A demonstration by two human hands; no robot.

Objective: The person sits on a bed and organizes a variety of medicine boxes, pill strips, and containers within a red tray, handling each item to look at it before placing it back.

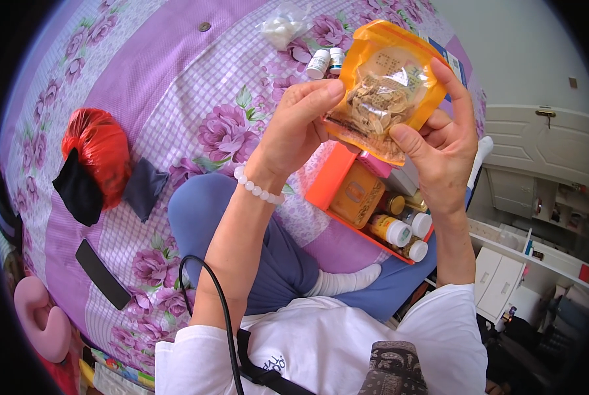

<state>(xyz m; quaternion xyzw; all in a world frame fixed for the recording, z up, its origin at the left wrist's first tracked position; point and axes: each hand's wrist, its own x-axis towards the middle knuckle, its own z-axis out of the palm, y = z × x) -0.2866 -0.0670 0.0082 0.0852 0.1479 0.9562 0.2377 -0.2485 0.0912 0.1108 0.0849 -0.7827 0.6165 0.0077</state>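
My left hand point(302, 121) pinches the left edge of an orange plastic pouch point(381, 94) with a clear window, through which dried, sliced pieces show. My right hand point(438, 143) holds the pouch's right side, thumb on the front and fingers partly hidden behind. Below the pouch, an orange-red box point(324, 182) sits by my legs, holding a flat golden packet point(356, 194), a pink box point(375, 164) and several jars, among them a yellow bottle with a white lid point(398, 233). Two white bottles point(318, 64) lie beyond my left hand.
The flowered bedspread point(176, 89) bears a clear bag with white items point(282, 29), a red plastic bag point(97, 153), dark cloths point(145, 187), a black phone point(103, 274) and a round button-like disc point(204, 26). A pink neck pillow point(42, 318) is lower left; white drawers point(494, 284) stand right.
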